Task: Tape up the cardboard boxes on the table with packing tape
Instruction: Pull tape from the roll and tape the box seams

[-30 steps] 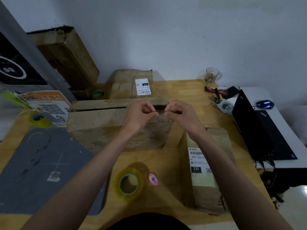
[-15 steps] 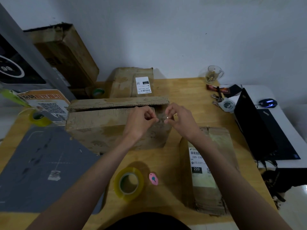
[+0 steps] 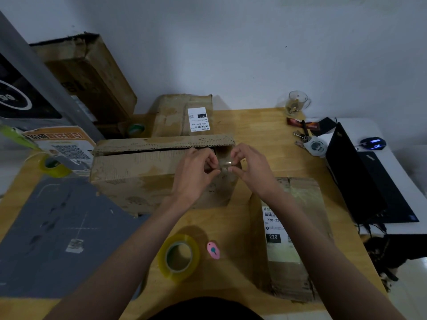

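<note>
A worn cardboard box (image 3: pixel 143 174) lies across the middle of the wooden table (image 3: pixel 265 125), its top flaps meeting along a dark seam. Over the box's right end, my left hand (image 3: pixel 196 167) and my right hand (image 3: pixel 248 165) pinch a short clear strip of tape (image 3: pixel 223 165) stretched between their fingertips. A roll of clear packing tape (image 3: pixel 179 256) lies flat near the front edge, with a small pink cutter (image 3: pixel 213 250) beside it. A second box (image 3: pixel 288 239) with a white label lies at the right, and a third (image 3: pixel 184 114) sits at the back.
A grey cutting mat (image 3: pixel 53 234) covers the table's left part, with a yellow tape roll (image 3: pixel 52 166) behind it. A tall box (image 3: pixel 87 75) leans at the back left. Keys (image 3: pixel 307 139), a glass mug (image 3: pixel 297 103), an open black laptop (image 3: pixel 360 179) and a mouse (image 3: pixel 373 143) occupy the right.
Both hands have dropped a little toward the box's right end and drawn slightly apart, so the tape strip between the fingertips now shows.
</note>
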Demonstrator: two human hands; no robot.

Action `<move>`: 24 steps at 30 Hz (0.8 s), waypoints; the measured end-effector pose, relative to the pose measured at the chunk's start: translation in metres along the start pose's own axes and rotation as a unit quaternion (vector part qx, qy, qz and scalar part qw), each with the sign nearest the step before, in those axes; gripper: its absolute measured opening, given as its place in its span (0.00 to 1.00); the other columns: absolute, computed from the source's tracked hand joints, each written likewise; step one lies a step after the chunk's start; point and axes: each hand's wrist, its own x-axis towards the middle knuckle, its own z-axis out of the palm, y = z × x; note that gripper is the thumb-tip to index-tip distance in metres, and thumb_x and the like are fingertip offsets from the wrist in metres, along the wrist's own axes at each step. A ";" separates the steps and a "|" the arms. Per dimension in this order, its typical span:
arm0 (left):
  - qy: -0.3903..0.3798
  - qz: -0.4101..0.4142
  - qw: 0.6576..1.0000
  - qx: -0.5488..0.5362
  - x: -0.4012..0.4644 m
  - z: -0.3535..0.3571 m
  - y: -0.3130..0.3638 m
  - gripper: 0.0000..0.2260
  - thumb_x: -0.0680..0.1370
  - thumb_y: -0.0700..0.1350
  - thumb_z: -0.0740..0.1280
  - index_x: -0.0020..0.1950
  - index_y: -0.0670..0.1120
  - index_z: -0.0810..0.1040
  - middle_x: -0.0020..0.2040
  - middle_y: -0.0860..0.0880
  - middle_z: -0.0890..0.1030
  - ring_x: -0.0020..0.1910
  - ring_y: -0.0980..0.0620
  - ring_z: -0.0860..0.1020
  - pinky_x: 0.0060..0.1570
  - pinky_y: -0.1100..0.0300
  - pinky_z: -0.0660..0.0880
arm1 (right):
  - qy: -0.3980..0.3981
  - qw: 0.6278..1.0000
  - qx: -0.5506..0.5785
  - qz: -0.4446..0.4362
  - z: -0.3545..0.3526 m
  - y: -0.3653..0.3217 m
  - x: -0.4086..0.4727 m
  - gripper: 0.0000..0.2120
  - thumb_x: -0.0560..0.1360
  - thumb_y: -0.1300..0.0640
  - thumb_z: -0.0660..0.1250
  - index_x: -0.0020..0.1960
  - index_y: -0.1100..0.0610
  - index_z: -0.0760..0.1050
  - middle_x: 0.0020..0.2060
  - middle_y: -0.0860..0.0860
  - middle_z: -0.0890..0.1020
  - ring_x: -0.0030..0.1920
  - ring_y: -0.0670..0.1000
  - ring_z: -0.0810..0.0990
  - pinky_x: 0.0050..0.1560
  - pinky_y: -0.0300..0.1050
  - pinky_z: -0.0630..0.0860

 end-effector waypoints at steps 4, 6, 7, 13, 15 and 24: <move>0.001 0.031 0.998 0.050 0.003 -0.001 0.001 0.14 0.69 0.47 0.80 0.46 0.51 0.76 0.41 0.56 0.80 0.45 0.55 0.74 0.46 0.54 0.75 | 0.011 1.000 -0.021 -0.010 0.000 0.000 0.000 0.17 0.70 0.62 0.77 0.54 0.54 0.75 0.44 0.47 0.80 0.47 0.49 0.79 0.49 0.54 0.79; 0.000 0.031 0.998 0.062 0.005 -0.001 0.001 0.15 0.69 0.47 0.80 0.47 0.51 0.75 0.39 0.57 0.79 0.45 0.54 0.73 0.47 0.54 0.74 | 0.018 1.000 -0.019 -0.012 0.001 0.001 0.000 0.18 0.70 0.62 0.77 0.56 0.55 0.75 0.43 0.48 0.80 0.46 0.50 0.79 0.47 0.56 0.79; -0.001 0.030 0.998 0.063 0.005 -0.002 0.001 0.15 0.70 0.47 0.80 0.47 0.51 0.75 0.39 0.57 0.78 0.45 0.54 0.73 0.47 0.54 0.74 | 0.020 1.000 -0.017 -0.013 0.001 0.001 0.000 0.20 0.70 0.62 0.77 0.58 0.54 0.74 0.42 0.47 0.80 0.46 0.50 0.79 0.47 0.56 0.80; 0.015 0.025 0.997 0.074 0.007 -0.004 0.000 0.21 0.69 0.48 0.80 0.55 0.49 0.74 0.51 0.52 0.78 0.51 0.50 0.76 0.53 0.52 0.76 | 0.023 0.999 -0.023 -0.014 0.001 0.000 0.002 0.26 0.71 0.61 0.78 0.65 0.54 0.72 0.44 0.46 0.81 0.46 0.47 0.80 0.47 0.49 0.81; 0.023 0.018 0.995 0.100 0.008 -0.005 -0.002 0.24 0.68 0.52 0.80 0.58 0.48 0.74 0.56 0.50 0.77 0.57 0.49 0.75 0.60 0.53 0.73 | 0.024 0.999 -0.028 -0.019 0.001 -0.001 0.001 0.25 0.71 0.61 0.77 0.65 0.54 0.73 0.45 0.46 0.81 0.45 0.47 0.80 0.47 0.49 0.81; -0.086 -0.052 0.985 0.142 0.027 -0.023 0.000 0.37 0.66 0.63 0.78 0.69 0.49 0.72 0.64 0.50 0.72 0.66 0.49 0.71 0.70 0.51 0.65 | 0.040 0.998 -0.048 -0.029 0.007 0.001 -0.001 0.20 0.75 0.59 0.74 0.64 0.56 0.75 0.47 0.48 0.80 0.45 0.48 0.79 0.44 0.52 0.82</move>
